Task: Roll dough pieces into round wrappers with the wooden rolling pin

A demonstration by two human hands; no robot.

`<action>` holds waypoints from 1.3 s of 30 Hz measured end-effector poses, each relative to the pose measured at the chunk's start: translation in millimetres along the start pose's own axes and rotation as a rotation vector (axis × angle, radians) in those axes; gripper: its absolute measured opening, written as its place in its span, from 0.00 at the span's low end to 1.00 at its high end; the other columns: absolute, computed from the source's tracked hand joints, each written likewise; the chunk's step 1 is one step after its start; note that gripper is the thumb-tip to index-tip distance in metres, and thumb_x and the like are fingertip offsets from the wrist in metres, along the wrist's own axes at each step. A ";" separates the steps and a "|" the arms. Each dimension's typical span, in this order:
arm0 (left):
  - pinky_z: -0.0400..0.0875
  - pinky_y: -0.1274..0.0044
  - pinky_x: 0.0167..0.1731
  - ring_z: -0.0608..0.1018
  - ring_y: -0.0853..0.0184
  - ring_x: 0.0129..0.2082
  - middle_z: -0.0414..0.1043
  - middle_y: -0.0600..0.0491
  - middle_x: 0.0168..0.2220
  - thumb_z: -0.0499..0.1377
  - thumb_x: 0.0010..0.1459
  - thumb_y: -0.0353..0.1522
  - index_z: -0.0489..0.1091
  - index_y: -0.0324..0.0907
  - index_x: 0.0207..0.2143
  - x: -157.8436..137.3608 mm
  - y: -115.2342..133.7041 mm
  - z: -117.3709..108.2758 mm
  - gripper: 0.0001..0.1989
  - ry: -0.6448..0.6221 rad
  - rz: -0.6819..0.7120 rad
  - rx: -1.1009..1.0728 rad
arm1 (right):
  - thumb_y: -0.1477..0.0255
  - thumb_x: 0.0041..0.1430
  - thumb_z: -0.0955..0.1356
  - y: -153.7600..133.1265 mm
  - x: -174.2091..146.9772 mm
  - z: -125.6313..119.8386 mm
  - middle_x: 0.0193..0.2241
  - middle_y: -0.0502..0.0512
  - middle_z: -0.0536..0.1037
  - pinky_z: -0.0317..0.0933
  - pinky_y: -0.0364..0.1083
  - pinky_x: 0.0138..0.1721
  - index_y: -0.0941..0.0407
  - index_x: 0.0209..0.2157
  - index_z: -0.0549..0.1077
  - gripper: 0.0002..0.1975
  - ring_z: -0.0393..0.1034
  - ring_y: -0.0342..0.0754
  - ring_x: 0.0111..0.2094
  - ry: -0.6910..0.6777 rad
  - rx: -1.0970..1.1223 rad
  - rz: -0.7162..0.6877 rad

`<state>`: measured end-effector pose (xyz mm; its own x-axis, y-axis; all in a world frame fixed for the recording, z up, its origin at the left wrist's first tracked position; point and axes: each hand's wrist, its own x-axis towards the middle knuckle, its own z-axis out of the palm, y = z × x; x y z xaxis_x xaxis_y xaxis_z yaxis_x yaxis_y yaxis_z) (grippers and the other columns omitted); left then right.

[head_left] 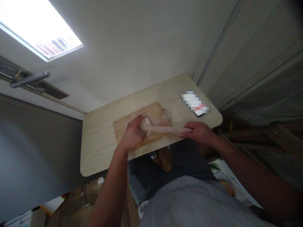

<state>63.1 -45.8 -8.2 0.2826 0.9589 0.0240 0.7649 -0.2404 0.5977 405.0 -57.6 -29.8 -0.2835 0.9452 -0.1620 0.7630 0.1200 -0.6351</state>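
Observation:
A flat pale piece of dough (146, 124) lies on a wooden cutting board (152, 109). My left hand (133, 133) has its fingers and thumb curved around the dough's left side, gripping its edge. A slim wooden rolling pin (168, 129) rests with its left end on the dough and runs to the right past the board's edge. My right hand (199, 132) is closed around the pin's right end, near the front edge of the table. White flour-like traces show on the board near its metal ring handle (167, 114).
The light wooden table (94, 138) has rounded corners and stands against a pale door. A phone (195, 104), partly blurred out, lies at its right end. A metal door handle (30, 78) juts out at the upper left. My lap is just below the front edge.

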 end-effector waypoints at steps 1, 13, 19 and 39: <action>0.54 0.56 0.67 0.62 0.53 0.67 0.60 0.44 0.67 0.62 0.46 0.28 0.63 0.44 0.62 2.3 0.3 -1.1 0.38 -0.004 -0.001 -0.034 | 0.50 0.52 0.72 0.2 0.0 0.2 0.26 0.49 0.75 0.55 0.45 0.30 0.53 0.27 0.76 0.19 0.69 0.47 0.29 0.002 -0.004 -0.005; 0.53 0.49 0.63 0.66 0.50 0.63 0.66 0.44 0.62 0.49 0.68 0.45 0.66 0.45 0.58 39.9 43.1 22.1 0.22 0.235 -0.226 0.201 | 0.49 0.53 0.71 0.6 0.5 0.8 0.28 0.50 0.77 0.56 0.45 0.31 0.52 0.28 0.78 0.20 0.70 0.48 0.30 0.005 -0.036 -0.015; 0.50 0.45 0.62 0.65 0.48 0.63 0.66 0.43 0.62 0.47 0.69 0.43 0.66 0.46 0.59 33.7 45.7 31.1 0.22 0.227 -0.209 0.344 | 0.49 0.53 0.71 0.4 -0.6 -0.5 0.29 0.51 0.79 0.57 0.46 0.31 0.52 0.30 0.78 0.19 0.71 0.49 0.30 -0.003 -0.002 -0.007; 0.43 0.44 0.64 0.57 0.46 0.68 0.57 0.44 0.68 0.44 0.68 0.47 0.59 0.47 0.66 42.1 34.3 38.4 0.29 0.136 -0.180 0.410 | 0.47 0.51 0.71 -1.5 3.1 -3.9 0.20 0.47 0.71 0.51 0.44 0.25 0.52 0.25 0.68 0.22 0.65 0.46 0.24 -0.018 -0.042 0.056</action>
<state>123.5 -19.5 -17.5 0.0666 0.9953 0.0700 0.9683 -0.0814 0.2362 405.2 -53.7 -26.5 -0.2501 0.9452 -0.2099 0.8013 0.0804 -0.5929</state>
